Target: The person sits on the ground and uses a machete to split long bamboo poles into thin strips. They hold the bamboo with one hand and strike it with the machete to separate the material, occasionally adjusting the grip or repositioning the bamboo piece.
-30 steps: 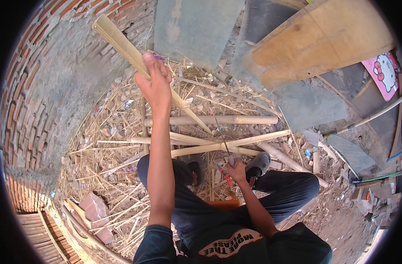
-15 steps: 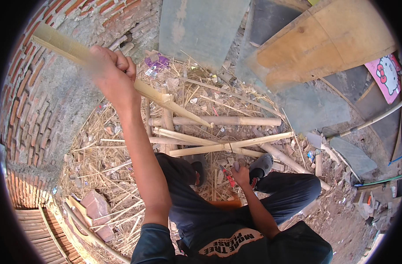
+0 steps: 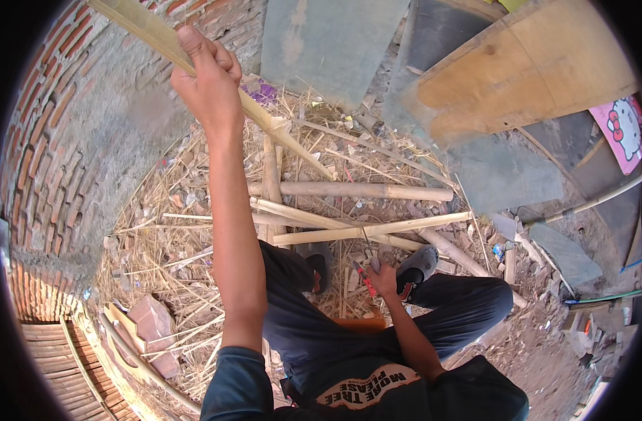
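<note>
My left hand (image 3: 208,81), arm stretched up and forward, is closed around a long split bamboo strip (image 3: 152,38). The strip slants from the upper left down to a pointed end (image 3: 321,168) above the bamboo pieces on the ground. By my knees, my right hand (image 3: 382,278) is closed on the handle of a tool with a thin dark blade (image 3: 367,244); its exact kind is hard to make out. Beside that hand is a red-handled object (image 3: 365,279), partly hidden. Two split bamboo lengths (image 3: 377,229) cross just ahead of my feet.
A round bamboo pole (image 3: 363,191) lies crosswise beyond the split lengths. Straw and shavings (image 3: 187,259) litter the ground. A brick wall (image 3: 47,154) rises at left. Grey sheets (image 3: 321,49) and a brown board (image 3: 524,70) lean at the far side.
My left hand has lifted up and slightly right with the bamboo strip, raising its pointed end a little. My right hand has barely moved.
</note>
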`<state>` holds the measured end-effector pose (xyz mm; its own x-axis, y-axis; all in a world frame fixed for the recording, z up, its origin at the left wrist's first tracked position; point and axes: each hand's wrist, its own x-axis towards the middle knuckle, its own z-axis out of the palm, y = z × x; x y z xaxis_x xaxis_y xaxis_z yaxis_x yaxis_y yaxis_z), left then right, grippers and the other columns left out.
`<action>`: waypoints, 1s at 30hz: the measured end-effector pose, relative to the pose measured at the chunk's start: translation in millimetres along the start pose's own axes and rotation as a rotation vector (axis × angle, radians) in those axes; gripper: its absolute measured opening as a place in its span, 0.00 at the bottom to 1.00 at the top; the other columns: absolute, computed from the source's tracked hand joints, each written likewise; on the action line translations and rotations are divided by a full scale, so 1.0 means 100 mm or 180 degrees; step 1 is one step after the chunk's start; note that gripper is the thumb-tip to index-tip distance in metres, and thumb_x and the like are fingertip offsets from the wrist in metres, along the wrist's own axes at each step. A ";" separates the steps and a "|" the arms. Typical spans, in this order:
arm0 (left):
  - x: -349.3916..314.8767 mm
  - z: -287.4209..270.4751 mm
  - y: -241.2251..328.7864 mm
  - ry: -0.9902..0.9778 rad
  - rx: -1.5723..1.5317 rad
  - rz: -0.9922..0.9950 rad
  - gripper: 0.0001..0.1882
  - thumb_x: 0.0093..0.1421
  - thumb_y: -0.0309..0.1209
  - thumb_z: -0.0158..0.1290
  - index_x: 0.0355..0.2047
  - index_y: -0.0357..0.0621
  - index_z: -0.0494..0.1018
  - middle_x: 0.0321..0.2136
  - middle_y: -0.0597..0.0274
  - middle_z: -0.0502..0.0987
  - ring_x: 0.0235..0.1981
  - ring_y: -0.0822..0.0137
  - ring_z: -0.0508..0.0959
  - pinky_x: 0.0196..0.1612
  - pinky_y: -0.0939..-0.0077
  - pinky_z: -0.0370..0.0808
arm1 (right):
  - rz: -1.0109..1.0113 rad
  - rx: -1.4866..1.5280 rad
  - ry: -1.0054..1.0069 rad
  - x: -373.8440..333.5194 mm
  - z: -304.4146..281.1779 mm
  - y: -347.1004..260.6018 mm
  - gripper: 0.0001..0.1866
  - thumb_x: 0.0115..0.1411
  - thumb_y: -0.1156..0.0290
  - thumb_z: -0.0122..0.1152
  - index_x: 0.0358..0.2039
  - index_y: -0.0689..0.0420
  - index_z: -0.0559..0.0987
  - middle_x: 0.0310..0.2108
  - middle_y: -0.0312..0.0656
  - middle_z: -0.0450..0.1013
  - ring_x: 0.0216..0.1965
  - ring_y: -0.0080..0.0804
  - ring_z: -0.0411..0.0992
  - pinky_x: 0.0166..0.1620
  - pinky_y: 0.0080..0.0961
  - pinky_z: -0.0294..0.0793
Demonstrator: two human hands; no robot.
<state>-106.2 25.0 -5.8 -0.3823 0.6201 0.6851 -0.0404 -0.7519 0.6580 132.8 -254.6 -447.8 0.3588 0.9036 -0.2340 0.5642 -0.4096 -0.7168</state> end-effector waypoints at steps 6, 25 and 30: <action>-0.32 -0.08 0.85 -0.0144 -0.0390 -0.0238 0.29 0.75 0.56 0.40 0.21 0.52 0.51 0.15 0.74 0.47 0.14 0.78 0.46 0.16 0.78 0.44 | 0.0059 -0.0033 0.0361 0.05 -0.15 -0.03 0.20 0.56 0.59 0.64 0.34 0.68 0.81 0.27 0.64 0.77 0.35 0.63 0.79 0.40 0.49 0.78; -0.75 -0.07 1.20 -0.0219 -0.0460 -0.0516 0.30 0.74 0.55 0.42 0.21 0.50 0.52 0.15 0.73 0.48 0.14 0.80 0.46 0.16 0.80 0.42 | 0.0301 -0.0122 0.0192 0.05 -0.49 0.11 0.23 0.56 0.56 0.63 0.39 0.66 0.81 0.32 0.64 0.78 0.40 0.62 0.79 0.44 0.49 0.75; -0.63 -0.14 1.23 -0.0038 -0.0351 -0.0360 0.30 0.75 0.56 0.39 0.21 0.53 0.51 0.15 0.74 0.46 0.14 0.78 0.44 0.16 0.78 0.43 | 0.0195 -0.0851 -0.0435 -0.54 -1.15 -0.32 0.22 0.55 0.56 0.65 0.41 0.64 0.82 0.35 0.63 0.79 0.42 0.63 0.78 0.46 0.51 0.76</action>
<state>-99.7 -109.5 27.1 -0.3586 0.7042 0.6128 -0.1839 -0.6968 0.6932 180.1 -304.9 -336.5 0.3051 0.8772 -0.3707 0.7268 -0.4660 -0.5046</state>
